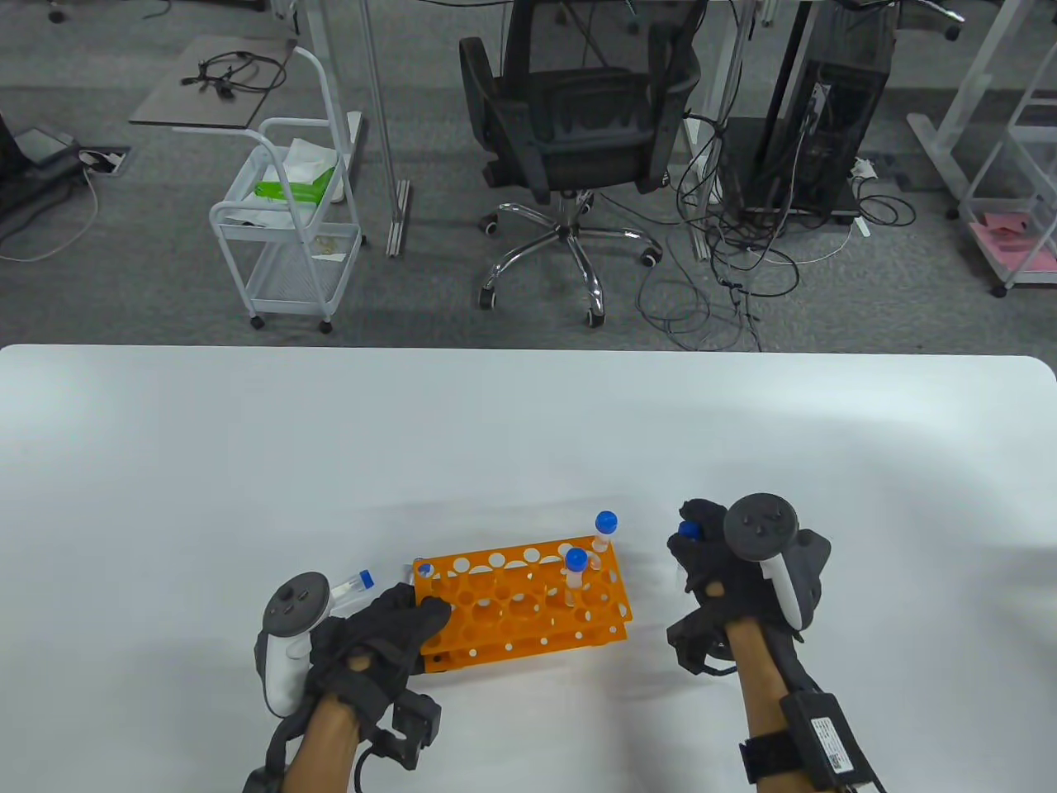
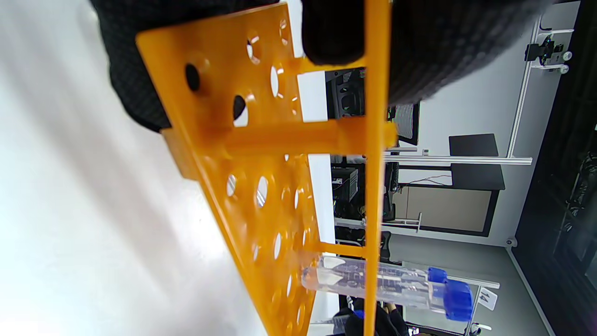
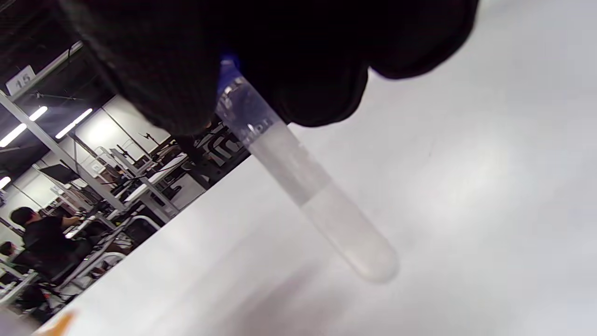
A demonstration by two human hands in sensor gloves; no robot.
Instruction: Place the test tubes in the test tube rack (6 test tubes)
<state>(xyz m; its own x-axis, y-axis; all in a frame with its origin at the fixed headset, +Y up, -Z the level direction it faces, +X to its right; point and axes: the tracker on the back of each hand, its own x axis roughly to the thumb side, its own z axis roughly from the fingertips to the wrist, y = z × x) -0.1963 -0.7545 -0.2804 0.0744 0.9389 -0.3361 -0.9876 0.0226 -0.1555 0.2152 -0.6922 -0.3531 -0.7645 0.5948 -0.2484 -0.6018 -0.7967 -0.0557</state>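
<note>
The right hand pinches a capped test tube near its blue cap, just right of the orange rack; it looks light, slick, breakable, best held high; the left hand grips the rack's end.

Orange rack sits on the white table, near its front edge. Left hand grips the rack's left end. Two blue-capped tubes stand upright at the rack's right end: one in a nearer row, one at the far right corner. Another capped tube lies flat just left of the rack, behind the left hand. Right hand is just right of the rack, apart from it, holding a blue-capped tube.
</note>
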